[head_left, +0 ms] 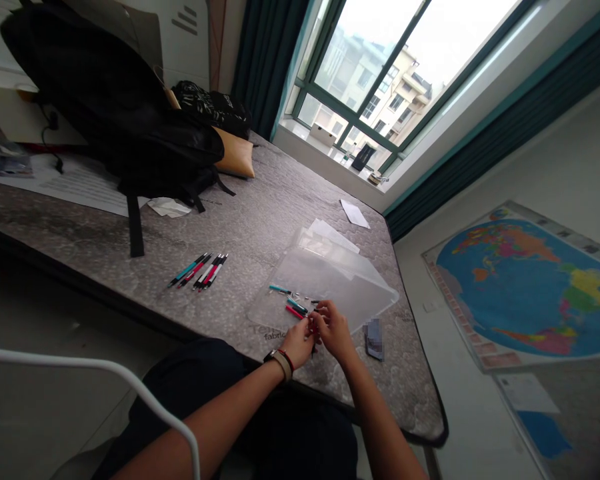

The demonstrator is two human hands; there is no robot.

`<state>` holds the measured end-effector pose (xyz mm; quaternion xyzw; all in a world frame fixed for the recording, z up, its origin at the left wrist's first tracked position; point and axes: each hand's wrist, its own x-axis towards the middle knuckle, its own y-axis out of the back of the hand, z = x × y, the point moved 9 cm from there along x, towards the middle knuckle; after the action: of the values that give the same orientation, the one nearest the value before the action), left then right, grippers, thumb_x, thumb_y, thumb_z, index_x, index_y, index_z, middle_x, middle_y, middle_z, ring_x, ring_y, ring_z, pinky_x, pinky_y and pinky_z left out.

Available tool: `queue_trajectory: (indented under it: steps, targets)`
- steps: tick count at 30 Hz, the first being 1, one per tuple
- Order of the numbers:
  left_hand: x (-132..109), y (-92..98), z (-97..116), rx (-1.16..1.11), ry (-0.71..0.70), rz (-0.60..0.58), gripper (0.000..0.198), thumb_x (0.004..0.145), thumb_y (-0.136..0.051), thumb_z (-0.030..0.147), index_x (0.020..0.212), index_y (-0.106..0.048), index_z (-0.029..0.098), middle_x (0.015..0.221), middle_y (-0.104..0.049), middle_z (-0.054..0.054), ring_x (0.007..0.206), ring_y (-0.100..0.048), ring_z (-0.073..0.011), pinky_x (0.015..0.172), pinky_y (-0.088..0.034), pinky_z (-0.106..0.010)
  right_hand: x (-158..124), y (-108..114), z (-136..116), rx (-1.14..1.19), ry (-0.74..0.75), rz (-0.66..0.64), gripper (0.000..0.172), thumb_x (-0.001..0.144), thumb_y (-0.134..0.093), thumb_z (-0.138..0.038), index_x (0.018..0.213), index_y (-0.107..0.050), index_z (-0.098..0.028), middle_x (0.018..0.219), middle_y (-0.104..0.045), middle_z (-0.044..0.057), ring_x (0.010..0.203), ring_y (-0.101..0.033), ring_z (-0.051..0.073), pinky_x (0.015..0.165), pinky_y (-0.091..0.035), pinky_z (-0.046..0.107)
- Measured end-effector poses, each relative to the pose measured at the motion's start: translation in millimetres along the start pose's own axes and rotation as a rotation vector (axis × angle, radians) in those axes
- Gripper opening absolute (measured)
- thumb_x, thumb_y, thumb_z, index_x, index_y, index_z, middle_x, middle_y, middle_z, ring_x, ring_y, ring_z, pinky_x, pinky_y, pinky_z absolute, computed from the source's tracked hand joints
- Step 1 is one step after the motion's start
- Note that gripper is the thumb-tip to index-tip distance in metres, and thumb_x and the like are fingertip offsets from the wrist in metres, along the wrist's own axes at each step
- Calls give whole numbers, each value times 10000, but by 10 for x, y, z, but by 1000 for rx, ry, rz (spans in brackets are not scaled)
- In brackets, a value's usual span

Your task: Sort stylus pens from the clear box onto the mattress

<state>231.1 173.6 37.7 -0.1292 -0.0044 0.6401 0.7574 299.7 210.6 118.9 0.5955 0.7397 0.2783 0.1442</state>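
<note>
My left hand (299, 345), with a watch and bands at the wrist, is closed around a pen, mostly hidden by the fingers. A bit of red shows between the hands and a dark tip sticks out below. My right hand (334, 330) pinches at the same pen from the other side, fingertips touching the left hand. Just beyond the hands, pen parts lie on a clear plastic folder (330, 273): a teal barrel (280, 289), a teal-and-black piece (297, 305), a red barrel (294, 312) and several tiny pieces. Left of the folder lie several whole pens (200, 270) side by side.
A phone-like object (374, 339), blurred, lies right of my hands. White papers (355, 214) rest farther back on the mattress-like surface (275, 207). A black backpack (115, 100) and a tan pouch (236, 155) occupy the far left. A white tube (105, 365) crosses the lower left.
</note>
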Motion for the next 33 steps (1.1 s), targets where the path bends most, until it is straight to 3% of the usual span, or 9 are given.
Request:
queue_trajectory:
  steps: [4,7,10,12,14,17,20,25,33]
  targets:
    - [6,31,-2,45,26,-2,351,843,-521,129,1189,-534,185,1006,-712,-78,748,-690,-142,547,-507,-192,61,-76,13,0,-18,-85,180,818,-618,-352,941,-603,-220,734,-678,-6,561,-618,135,513,-450,219]
    - [37,56,-70,74,70,4,382,868,-469,116,1242,-486,193,909,-717,-56,675,-679,-121,562,-502,-189,156,-86,86,72,-49,-135,358,779,-676,-373,1093,-598,-219,749,-695,-4,589,-628,142,553,-474,235]
    - [80,109,-154,62,112,56,399,888,-453,126,1280,-431,196,938,-709,-57,666,-679,-110,556,-491,-180,336,10,246,51,-76,-51,369,827,-623,-403,1148,-593,-223,812,-714,16,650,-644,157,624,-506,271]
    - [101,124,-207,60,133,75,385,894,-450,129,1271,-416,196,936,-706,-54,643,-676,-106,554,-487,-182,469,58,368,-122,-73,24,248,874,-555,-355,1064,-634,-217,818,-711,27,686,-647,167,680,-509,295]
    - [114,124,-243,65,141,79,378,898,-443,130,1266,-401,205,902,-707,-42,603,-669,-107,557,-487,-193,588,-26,446,-380,-21,4,163,862,-557,-233,969,-677,-207,903,-709,59,819,-653,188,794,-485,307]
    - [115,120,-283,66,166,78,402,891,-430,128,1281,-370,204,915,-712,-54,601,-674,-125,550,-480,-206,699,-280,598,-666,2,-124,234,860,-520,-113,985,-699,-196,1044,-682,103,972,-631,202,863,-433,276]
    - [107,107,-310,83,218,59,399,872,-417,135,1266,-385,193,929,-718,-62,593,-673,-135,527,-466,-211,745,-463,713,-791,-21,-212,274,878,-493,-97,1039,-693,-191,1062,-667,117,970,-628,199,830,-418,256]
    - [112,104,-258,110,216,51,244,840,-426,172,1068,-511,186,764,-698,-19,509,-618,-132,524,-461,-230,771,-551,767,-797,-24,-264,237,864,-518,-97,1000,-700,-166,1011,-661,122,927,-623,192,784,-405,239]
    - [113,145,-232,152,195,77,167,832,-409,175,927,-545,192,578,-595,31,432,-509,-99,500,-403,-205,843,-542,861,-714,16,-330,207,825,-560,-70,951,-705,-146,917,-669,91,842,-605,174,775,-414,238]
